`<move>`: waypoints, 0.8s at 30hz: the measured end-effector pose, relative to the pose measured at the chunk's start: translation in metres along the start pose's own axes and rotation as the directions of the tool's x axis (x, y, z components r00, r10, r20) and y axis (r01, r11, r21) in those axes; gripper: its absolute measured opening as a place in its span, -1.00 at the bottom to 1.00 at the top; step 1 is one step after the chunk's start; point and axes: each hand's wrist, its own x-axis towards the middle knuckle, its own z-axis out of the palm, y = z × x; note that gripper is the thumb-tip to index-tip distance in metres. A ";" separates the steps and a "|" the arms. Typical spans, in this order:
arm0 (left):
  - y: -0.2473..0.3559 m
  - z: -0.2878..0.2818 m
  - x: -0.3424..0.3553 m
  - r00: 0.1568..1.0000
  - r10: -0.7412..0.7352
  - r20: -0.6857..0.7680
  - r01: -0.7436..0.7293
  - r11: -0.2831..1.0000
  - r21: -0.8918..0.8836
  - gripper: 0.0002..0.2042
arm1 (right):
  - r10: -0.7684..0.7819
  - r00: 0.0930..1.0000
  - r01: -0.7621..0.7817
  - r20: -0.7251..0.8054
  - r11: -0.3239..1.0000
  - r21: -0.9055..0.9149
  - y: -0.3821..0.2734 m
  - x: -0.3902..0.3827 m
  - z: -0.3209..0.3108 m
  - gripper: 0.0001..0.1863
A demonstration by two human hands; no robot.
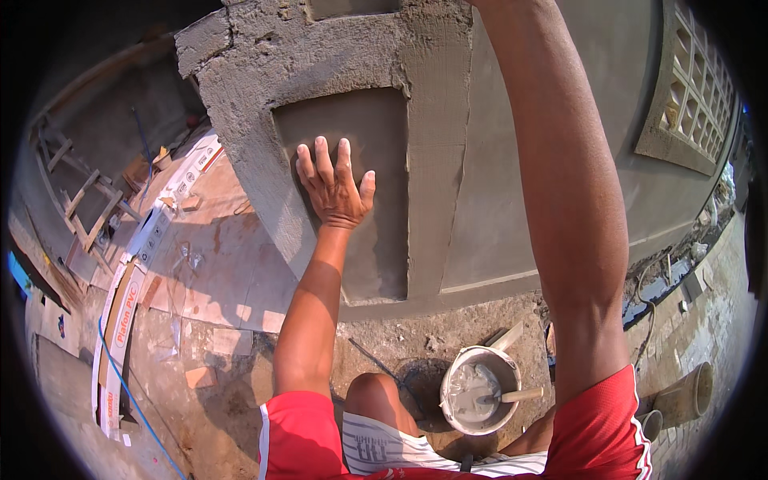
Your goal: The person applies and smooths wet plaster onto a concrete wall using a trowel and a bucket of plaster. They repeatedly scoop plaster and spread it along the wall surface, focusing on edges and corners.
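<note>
My left hand (334, 182) lies with spread fingers against the smooth, grey recessed panel (374, 240) in a plastered wall. Nothing is held in it. Rough grey mortar (256, 72) frames the recess above and to its left. My right forearm (560, 120) reaches up past the top edge of the picture, so the right hand is out of sight. Below the wall, near my knees, stands a bucket (458, 426) of wet grey mortar. The wooden handle (522, 394) of a tool, its head sunk in the mix, leans over the bucket's rim.
Long cardboard boxes (118, 328) lie on the ground at the left, with a blue cord (128, 392) beside them. A wooden ladder-like frame (90, 208) stands farther back. At the right are a pale ventilation-block window (694, 80) and a tipped bucket (686, 394).
</note>
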 end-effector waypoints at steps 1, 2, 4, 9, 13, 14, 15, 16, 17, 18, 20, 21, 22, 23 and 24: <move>0.008 0.004 0.003 1.000 -0.006 -0.007 0.006 1.000 -0.019 -0.36 | 0.002 0.999 -0.002 0.034 1.000 0.014 -0.006 -0.001 -0.017 -0.77; 0.001 0.000 -0.003 1.000 -0.006 0.012 0.006 1.000 0.006 -0.37 | 0.036 0.997 -0.041 0.069 0.997 0.064 0.007 -0.002 -0.039 -0.77; -0.009 -0.007 -0.004 1.000 -0.008 0.029 0.006 0.999 0.040 -0.37 | 0.046 0.990 -0.059 0.134 0.993 0.098 0.025 -0.008 -0.065 -0.77; -0.007 -0.002 -0.005 1.000 -0.008 0.018 0.008 1.000 0.015 -0.37 | 0.175 0.984 -0.172 -0.022 0.980 0.099 0.058 -0.087 -0.148 -0.79; -0.001 0.004 -0.004 1.000 -0.005 0.010 0.005 1.000 0.005 -0.36 | 0.370 0.913 -0.351 -0.171 0.927 0.133 0.104 -0.170 -0.240 -0.59; -0.001 0.005 -0.004 1.000 -0.003 0.014 0.003 1.000 0.008 -0.36 | 0.422 0.882 -0.397 -0.209 0.905 0.151 0.119 -0.192 -0.261 -0.59; -0.003 0.004 -0.003 1.000 0.000 0.018 0.000 1.000 0.013 -0.36 | 0.473 0.846 -0.442 -0.244 0.880 0.174 0.130 -0.214 -0.277 -0.58; -0.005 0.004 -0.005 1.000 0.002 0.022 -0.003 1.000 0.019 -0.36 | 0.517 0.805 -0.485 -0.291 0.856 0.180 0.140 -0.236 -0.292 -0.59; -0.005 0.004 -0.005 1.000 0.006 0.020 -0.007 1.000 0.023 -0.36 | 0.553 0.763 -0.522 -0.334 0.833 0.184 0.147 -0.255 -0.306 -0.59; -0.006 0.004 -0.006 1.000 0.009 0.016 -0.009 1.000 0.027 -0.36 | 0.585 0.719 -0.558 -0.375 0.808 0.189 0.154 -0.269 -0.319 -0.59; -0.007 0.005 -0.006 1.000 0.014 0.017 -0.015 0.999 0.042 -0.35 | 0.662 0.641 -0.636 -0.388 0.741 0.214 0.166 -0.295 -0.347 -0.61; -0.007 0.006 -0.006 1.000 0.015 0.018 -0.016 0.999 0.048 -0.35 | 0.695 0.601 -0.670 -0.395 0.707 0.226 0.172 -0.308 -0.361 -0.62; -0.007 0.007 -0.006 1.000 0.016 0.019 -0.017 0.998 0.054 -0.35 | 0.731 0.561 -0.704 -0.387 0.668 0.242 0.178 -0.317 -0.376 -0.64; -0.007 0.007 -0.005 1.000 0.018 0.015 -0.019 0.998 0.063 -0.35 | 0.757 0.546 -0.719 -0.360 0.643 0.261 0.184 -0.323 -0.384 -0.64; -0.007 0.008 -0.005 1.000 0.023 0.007 -0.023 0.998 0.061 -0.35 | 0.780 0.530 -0.734 -0.332 0.618 0.281 0.188 -0.329 -0.392 -0.64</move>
